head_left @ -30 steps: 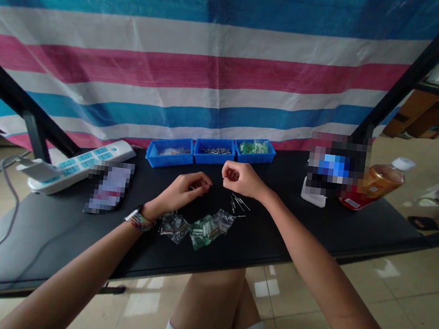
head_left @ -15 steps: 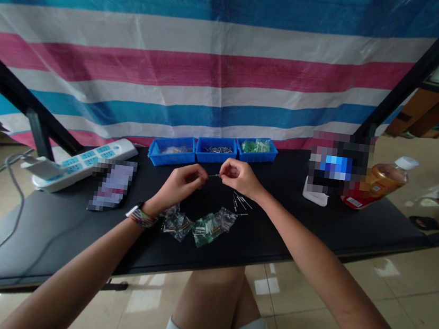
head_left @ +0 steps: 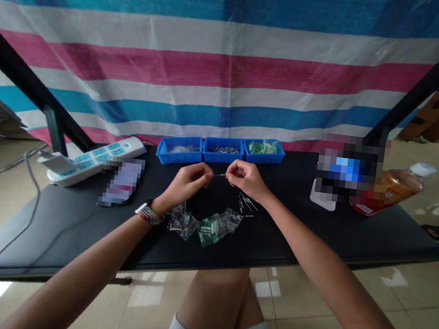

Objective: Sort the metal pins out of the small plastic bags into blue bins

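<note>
A thin metal pin [head_left: 220, 175] stretches level between my two hands, above the black tabletop. My left hand [head_left: 191, 181] pinches its left end with thumb and forefinger. At the other end, the fingertips of my right hand [head_left: 245, 178] close round the pin. Several similar loose metal pins [head_left: 247, 202] lie below my right hand. Nearer my body are small clear plastic bags [head_left: 183, 224] and a green-tinted bag [head_left: 210, 229] with small parts inside.
Three blue bins stand at the back: left with clear packets [head_left: 180, 150], middle with metal pins [head_left: 223, 149], right with green bags [head_left: 264, 150]. A power strip [head_left: 100, 158] and a blurred-out item [head_left: 122, 182] lie left. A drink bottle [head_left: 394, 188] leans right.
The whole view has shifted slightly, so everything appears a little farther right. My hands keep hold of the pin in nearly the same pose.
</note>
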`<control>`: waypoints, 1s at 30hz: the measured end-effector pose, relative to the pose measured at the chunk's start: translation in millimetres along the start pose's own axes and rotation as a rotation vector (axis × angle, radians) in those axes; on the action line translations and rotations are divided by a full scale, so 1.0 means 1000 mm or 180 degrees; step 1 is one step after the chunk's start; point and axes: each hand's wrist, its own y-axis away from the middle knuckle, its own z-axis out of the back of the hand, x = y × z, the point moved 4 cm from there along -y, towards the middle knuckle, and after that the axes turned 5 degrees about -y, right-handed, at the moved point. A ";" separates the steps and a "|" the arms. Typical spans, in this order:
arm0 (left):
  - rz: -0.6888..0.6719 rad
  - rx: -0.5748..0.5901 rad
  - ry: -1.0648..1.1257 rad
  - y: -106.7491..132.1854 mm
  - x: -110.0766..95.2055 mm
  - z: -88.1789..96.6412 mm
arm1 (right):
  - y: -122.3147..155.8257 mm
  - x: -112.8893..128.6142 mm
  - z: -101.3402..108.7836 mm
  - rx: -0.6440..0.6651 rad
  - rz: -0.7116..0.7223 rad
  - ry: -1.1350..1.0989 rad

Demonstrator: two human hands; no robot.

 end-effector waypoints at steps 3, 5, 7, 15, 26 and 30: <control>0.0129 0.0023 0.0263 0.000 0.001 -0.001 | 0.000 -0.004 0.000 -0.0034 -0.0075 -0.0066; 0.0174 -0.0015 0.0308 -0.001 0.002 -0.001 | -0.001 -0.006 -0.001 -0.0038 -0.0100 -0.0071; 0.0145 -0.0068 0.0276 -0.001 0.004 0.000 | -0.001 -0.007 -0.002 -0.0014 -0.0093 -0.0050; 0.0065 -0.0169 0.0017 -0.004 0.007 0.002 | 0.001 -0.005 -0.005 -0.0047 -0.0037 -0.0095; 0.0125 -0.0501 -0.0206 -0.003 0.005 0.002 | 0.001 -0.002 -0.009 0.0026 -0.0239 -0.0607; 0.0162 -0.0496 -0.0204 -0.003 0.003 0.005 | -0.005 -0.002 -0.003 -0.0151 -0.0072 -0.0538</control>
